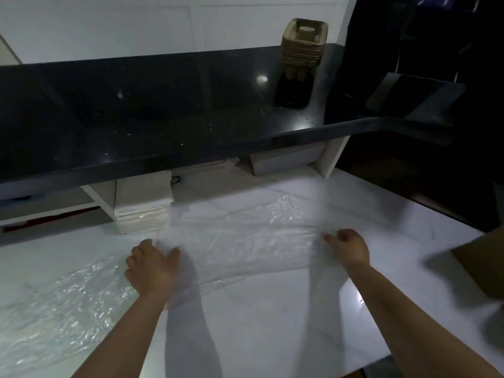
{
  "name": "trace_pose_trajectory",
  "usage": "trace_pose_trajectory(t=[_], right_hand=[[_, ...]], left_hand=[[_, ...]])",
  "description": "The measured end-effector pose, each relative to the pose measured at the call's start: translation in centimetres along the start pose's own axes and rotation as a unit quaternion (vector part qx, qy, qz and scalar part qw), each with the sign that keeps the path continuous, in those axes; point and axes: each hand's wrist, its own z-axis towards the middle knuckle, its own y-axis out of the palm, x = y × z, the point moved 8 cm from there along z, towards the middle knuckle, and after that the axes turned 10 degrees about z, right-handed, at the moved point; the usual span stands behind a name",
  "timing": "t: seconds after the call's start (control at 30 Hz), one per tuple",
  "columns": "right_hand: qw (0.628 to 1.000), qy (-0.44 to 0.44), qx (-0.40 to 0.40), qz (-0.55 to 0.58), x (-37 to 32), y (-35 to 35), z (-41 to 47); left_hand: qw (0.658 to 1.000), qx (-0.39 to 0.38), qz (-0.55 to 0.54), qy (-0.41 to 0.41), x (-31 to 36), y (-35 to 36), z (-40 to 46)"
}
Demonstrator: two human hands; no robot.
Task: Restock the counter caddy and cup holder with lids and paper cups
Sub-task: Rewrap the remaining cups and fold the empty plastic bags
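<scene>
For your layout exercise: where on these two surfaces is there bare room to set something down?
The dark upper counter is bare left of the stacked pulp trays. The white worktop is bare between the forearms, near its front edge. Crowded: clear plastic wrap, held by the left hand and right hand, covers the middle and left.
</scene>
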Motion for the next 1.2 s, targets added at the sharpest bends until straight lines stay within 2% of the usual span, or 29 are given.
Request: trace_pose_trajectory(t=[0.07, 0.2, 0.27, 0.37, 0.57, 0.63, 0.73, 0.77, 0.8, 0.83, 0.87, 0.9, 0.97, 1.07, 1.13, 1.2], right_hand=[[1.000, 0.007, 0.004, 0.027, -0.1, -0.1, 0.0], [0.973, 0.057, 0.016, 0.225, -0.9, -0.4, -0.6], [0.964, 0.063, 0.009, 0.260, -1.5, -0.4, -0.9], [0.968, 0.034, 0.014, 0.247, -2.6, -0.7, -1.3], [0.985, -0.018, 0.027, 0.171, -2.1, -1.0, -2.4], [0.985, -0.037, 0.017, 0.167, -2.4, -0.8, -2.9], [0.975, -0.056, -0.009, 0.217, -3.5, 0.3, -4.0], [0.971, -0.057, -0.016, 0.231, -3.9, 0.8, -4.3], [0.968, -0.061, -0.020, 0.243, -4.3, 1.2, -4.7], [0.965, -0.064, -0.021, 0.252, -4.8, 1.4, -5.0], [0.963, -0.065, -0.022, 0.262, -5.2, 1.7, -5.3], [0.960, -0.062, -0.021, 0.274, -5.6, 1.9, -5.5], [0.951, -0.048, -0.019, 0.305, -6.1, 2.0, -5.9], [0.934, -0.022, -0.021, 0.357, -6.2, 2.1, -6.4], [0.909, 0.010, -0.035, 0.415, -5.9, 2.2, -6.5], [0.869, 0.055, -0.062, 0.488, -5.3, 2.4, -6.4]], left_hand=[[0.998, -0.038, 0.047, 0.004, -0.1, 0.4, 0.2], [0.990, -0.116, 0.080, 0.001, -0.1, 0.7, 1.6], [0.986, -0.132, 0.105, 0.001, 0.0, 0.1, 2.1], [0.989, -0.090, 0.116, 0.034, 0.5, -1.5, 2.6], [0.990, -0.012, -0.046, 0.130, 1.1, -3.5, 2.4], [0.989, 0.007, -0.025, 0.144, 1.2, -4.1, 2.2], [0.970, 0.106, 0.002, 0.220, 3.3, -6.5, 0.3], [0.965, 0.093, -0.021, 0.243, 4.3, -6.6, -0.9], [0.965, 0.030, -0.051, 0.255, 5.3, -5.9, -1.9], [0.964, -0.086, -0.098, 0.230, 5.9, -4.4, -3.0], [0.946, -0.228, -0.154, 0.174, 6.2, -2.3, -4.6], [0.907, -0.362, -0.192, 0.098, 6.1, -0.2, -6.8], [0.813, -0.545, -0.203, 0.018, 6.2, 2.4, -11.5], [0.713, -0.661, -0.231, -0.026, 7.0, 4.2, -16.3], [0.656, -0.692, -0.295, -0.065, 8.0, 5.1, -18.5], [0.598, -0.699, -0.379, -0.106, 9.3, 5.6, -20.2]])
